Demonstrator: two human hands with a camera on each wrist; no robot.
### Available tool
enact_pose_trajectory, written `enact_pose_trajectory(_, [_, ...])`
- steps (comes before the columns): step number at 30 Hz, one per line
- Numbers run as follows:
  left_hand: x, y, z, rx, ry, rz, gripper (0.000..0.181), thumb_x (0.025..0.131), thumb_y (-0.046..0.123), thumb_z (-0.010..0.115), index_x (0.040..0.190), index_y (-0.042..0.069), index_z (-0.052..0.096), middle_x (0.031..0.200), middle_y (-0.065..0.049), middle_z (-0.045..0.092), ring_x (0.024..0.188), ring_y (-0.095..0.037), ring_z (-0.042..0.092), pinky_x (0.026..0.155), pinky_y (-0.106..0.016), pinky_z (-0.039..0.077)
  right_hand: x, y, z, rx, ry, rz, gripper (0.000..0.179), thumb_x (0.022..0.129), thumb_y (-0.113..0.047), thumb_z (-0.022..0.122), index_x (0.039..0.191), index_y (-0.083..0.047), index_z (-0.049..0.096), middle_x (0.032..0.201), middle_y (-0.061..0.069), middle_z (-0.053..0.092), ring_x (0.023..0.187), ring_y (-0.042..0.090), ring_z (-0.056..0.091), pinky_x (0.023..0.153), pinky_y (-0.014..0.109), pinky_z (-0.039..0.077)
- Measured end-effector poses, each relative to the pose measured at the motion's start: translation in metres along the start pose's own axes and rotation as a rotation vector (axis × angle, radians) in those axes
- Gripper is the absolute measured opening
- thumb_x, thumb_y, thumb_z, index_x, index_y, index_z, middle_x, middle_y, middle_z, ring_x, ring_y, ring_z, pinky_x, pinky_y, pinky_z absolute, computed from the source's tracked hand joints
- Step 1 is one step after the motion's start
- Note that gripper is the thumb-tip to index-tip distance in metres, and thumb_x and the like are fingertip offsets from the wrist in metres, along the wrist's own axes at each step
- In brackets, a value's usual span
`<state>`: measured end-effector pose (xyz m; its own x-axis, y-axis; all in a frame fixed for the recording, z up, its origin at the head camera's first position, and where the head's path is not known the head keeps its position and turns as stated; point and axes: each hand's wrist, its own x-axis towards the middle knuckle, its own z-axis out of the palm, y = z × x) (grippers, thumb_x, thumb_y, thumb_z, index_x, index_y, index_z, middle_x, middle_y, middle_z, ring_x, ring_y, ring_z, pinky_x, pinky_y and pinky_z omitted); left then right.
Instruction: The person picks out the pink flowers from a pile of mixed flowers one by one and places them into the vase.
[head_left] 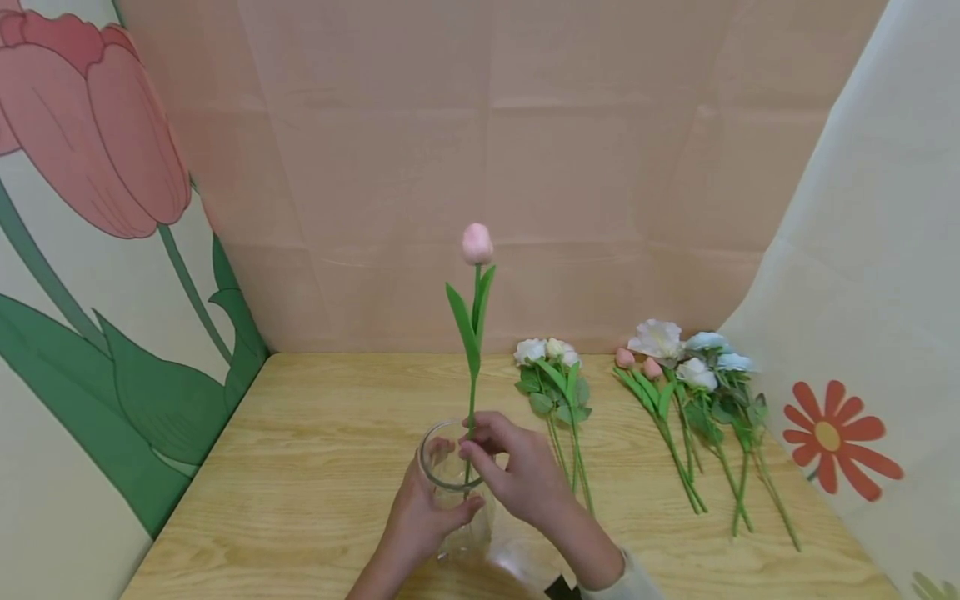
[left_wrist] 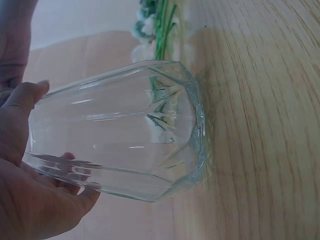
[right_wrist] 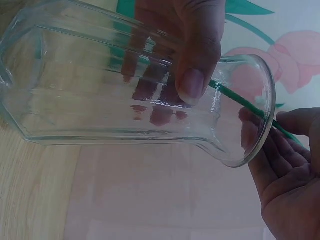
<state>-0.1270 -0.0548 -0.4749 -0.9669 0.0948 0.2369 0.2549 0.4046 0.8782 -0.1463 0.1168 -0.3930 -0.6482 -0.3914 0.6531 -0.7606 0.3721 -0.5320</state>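
A clear glass vase point(left_wrist: 115, 130) stands upright near the table's front. My left hand point(head_left: 423, 508) grips it around its upper body, thumb on the near side. Between thumb and fingers, my right hand point(head_left: 517, 467) pinches the green stem of a pink tulip point(head_left: 477, 244) right at the vase's rim point(right_wrist: 270, 95). The tulip rises nearly upright, its two long leaves point(head_left: 467, 327) above the mouth. In the right wrist view the lower stem point(right_wrist: 235, 96) passes through the rim into the vase's neck, and its end is hidden behind the left thumb point(right_wrist: 192, 85).
Right of the vase lies a small bunch of white flowers point(head_left: 551, 352) with green stems. Farther right, pink tulips point(head_left: 637, 364) and pale roses point(head_left: 697, 373) lie spread on the wooden table point(head_left: 322, 467). A plain backdrop point(head_left: 375, 167) rises behind, with flower-printed sheets at both sides.
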Motion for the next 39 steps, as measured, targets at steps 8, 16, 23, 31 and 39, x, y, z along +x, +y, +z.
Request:
enact_pose_trajectory(8, [-0.001,0.0007,0.0002,-0.008,0.002,-0.007,0.085,0.075,0.037,0.089,0.143,0.016,0.042,0.145,-0.014,0.05,0.136,-0.041,0.046,0.106,-0.065,0.041,0.0001,-0.0021,-0.0005,-0.024,0.025,0.009,0.01,0.094,-0.007,0.071,0.103,-0.008,0.069,0.089,-0.001,0.076,0.077,0.007,0.072,0.07,0.018,0.059])
enact_pose_trajectory(16, [-0.0002,-0.0006,0.0008,-0.035,0.004,0.004,0.085,0.075,0.037,0.089,0.144,0.018,0.043,0.147,-0.014,0.05,0.137,-0.041,0.045,0.108,-0.065,0.04,0.0026,-0.0065,0.0004,-0.058,0.029,0.06,0.006,0.095,-0.008,0.07,0.099,-0.009,0.072,0.086,-0.004,0.076,0.075,0.003,0.07,0.068,0.02,0.059])
enact_pose_trajectory(23, [0.0006,-0.0001,0.0007,-0.038,0.004,-0.007,0.091,0.075,0.033,0.09,0.149,0.019,0.04,0.144,-0.013,0.052,0.135,-0.041,0.047,0.106,-0.064,0.042,0.0046,-0.0066,0.0018,-0.025,0.04,0.061,0.004,0.095,-0.006,0.07,0.098,-0.007,0.072,0.085,0.002,0.076,0.072,0.001,0.07,0.064,0.017,0.057])
enact_pose_trajectory(31, [-0.0009,0.0009,0.0003,-0.015,0.007,-0.033,0.09,0.075,0.037,0.089,0.146,0.012,0.041,0.148,-0.016,0.049,0.137,-0.042,0.044,0.109,-0.066,0.038,0.0036,-0.0064,0.002,-0.025,0.025,0.08,0.005,0.094,-0.007,0.071,0.099,-0.006,0.073,0.083,-0.002,0.075,0.072,0.001,0.068,0.065,0.018,0.058])
enact_pose_trajectory(39, [-0.0012,0.0,0.0007,-0.034,0.004,-0.014,0.087,0.075,0.037,0.089,0.144,0.013,0.042,0.147,-0.014,0.05,0.138,-0.042,0.044,0.108,-0.068,0.038,0.0021,-0.0042,0.0028,-0.029,0.031,0.06,0.006,0.093,-0.005,0.071,0.099,-0.006,0.073,0.081,-0.005,0.074,0.07,0.0,0.067,0.063,0.016,0.056])
